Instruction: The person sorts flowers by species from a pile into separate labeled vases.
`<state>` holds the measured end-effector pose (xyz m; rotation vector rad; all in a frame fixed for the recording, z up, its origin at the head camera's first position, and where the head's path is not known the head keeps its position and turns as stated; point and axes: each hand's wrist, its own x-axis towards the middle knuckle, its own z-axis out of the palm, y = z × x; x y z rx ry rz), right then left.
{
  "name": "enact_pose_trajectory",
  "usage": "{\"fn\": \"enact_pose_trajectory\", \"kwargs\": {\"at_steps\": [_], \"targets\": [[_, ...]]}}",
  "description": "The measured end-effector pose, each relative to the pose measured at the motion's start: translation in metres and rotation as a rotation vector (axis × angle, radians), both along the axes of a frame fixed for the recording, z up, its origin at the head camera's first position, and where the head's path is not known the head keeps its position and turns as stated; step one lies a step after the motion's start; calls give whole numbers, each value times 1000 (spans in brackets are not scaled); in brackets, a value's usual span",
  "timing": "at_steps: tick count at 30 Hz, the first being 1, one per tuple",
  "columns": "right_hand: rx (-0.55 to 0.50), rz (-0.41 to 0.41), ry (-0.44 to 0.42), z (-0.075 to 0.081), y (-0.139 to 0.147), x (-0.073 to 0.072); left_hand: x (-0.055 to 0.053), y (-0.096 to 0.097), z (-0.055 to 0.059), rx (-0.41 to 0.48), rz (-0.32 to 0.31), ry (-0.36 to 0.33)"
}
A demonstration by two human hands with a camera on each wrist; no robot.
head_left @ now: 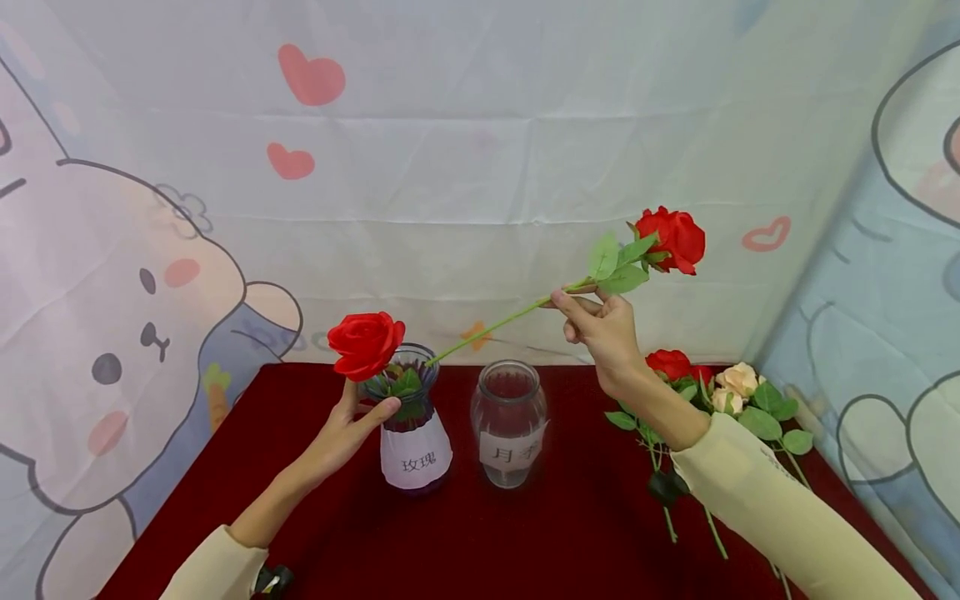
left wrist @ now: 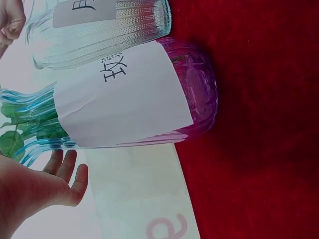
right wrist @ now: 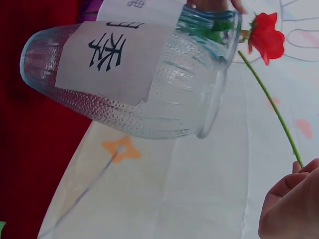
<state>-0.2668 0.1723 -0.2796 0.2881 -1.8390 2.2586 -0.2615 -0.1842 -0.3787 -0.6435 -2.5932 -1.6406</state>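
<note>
One rose (head_left: 671,240) pinched by right grip (head_left: 604,332) | left grip (head_left: 351,429) at purple vase (left wrist: 202,97), hold unclear | steepen stem (head_left: 487,332) before lowering

The head camera looks forward and down across the dark red cloth-covered surface (head_left: 555,533) to the pale printed fabric backdrop (head_left: 510,158). Both wrist cameras look from low and close, turned sideways: the left nearest the blue-and-purple glass vase (left wrist: 129,107), the right the clear textured glass jar (right wrist: 167,89). All three share vase and jar.
</note>
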Motion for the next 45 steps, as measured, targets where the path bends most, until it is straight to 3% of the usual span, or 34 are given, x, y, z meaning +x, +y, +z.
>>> {"fn": "enact_pose_trajectory", "kwargs": {"at_steps": [6,12,26,30,38,45], "targets": [[71,-12,107,-3,-20,-6,-1,0,0,-9,13,-9],[67,13,158,-7,-38,-10,0,0,-1,-15,18,-28],[103,58,151,-19,-69,-12,-1,1,-2,-14,24,-29],[173,58,184,-24,-75,-11,-2,2,-3,-4,21,-29],[384,54,357,-31,-89,-6,-1,2,0,19,12,-31],[534,108,390,-33,-101,-2,-1,3,-1,30,9,-26]]}}
